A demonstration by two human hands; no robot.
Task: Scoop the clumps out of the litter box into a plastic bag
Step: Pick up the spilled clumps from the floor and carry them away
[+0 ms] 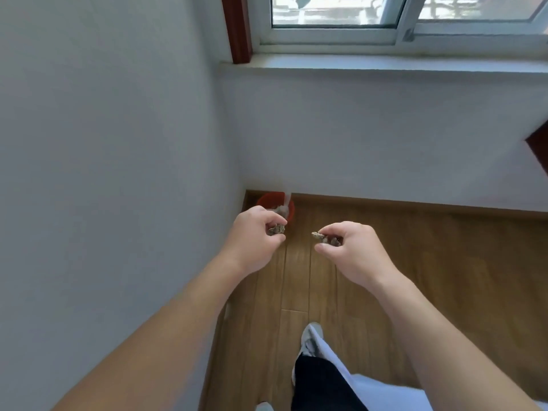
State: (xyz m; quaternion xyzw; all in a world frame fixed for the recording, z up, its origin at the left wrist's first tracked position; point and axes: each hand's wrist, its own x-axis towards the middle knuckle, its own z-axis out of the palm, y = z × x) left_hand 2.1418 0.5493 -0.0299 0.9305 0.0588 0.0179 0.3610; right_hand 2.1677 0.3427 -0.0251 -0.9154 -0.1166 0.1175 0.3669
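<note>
Both my hands are held out over the wooden floor near a room corner. My left hand (pixel 255 232) pinches a small speckled grey-brown clump (pixel 277 230) between its fingers. My right hand (pixel 353 247) holds another such clump (pixel 321 237) at its fingertips. Just beyond my left hand, a red round bin (pixel 268 200) stands in the corner with grey material and something pale and clear inside; my hand hides part of it. No litter box or scoop is in view.
A white wall (pixel 103 143) runs close on the left and another under the window sill (pixel 385 65) ahead. The wooden floor (pixel 430 262) spreads to the right. My shoe (pixel 310 341) and dark trouser leg are at the bottom.
</note>
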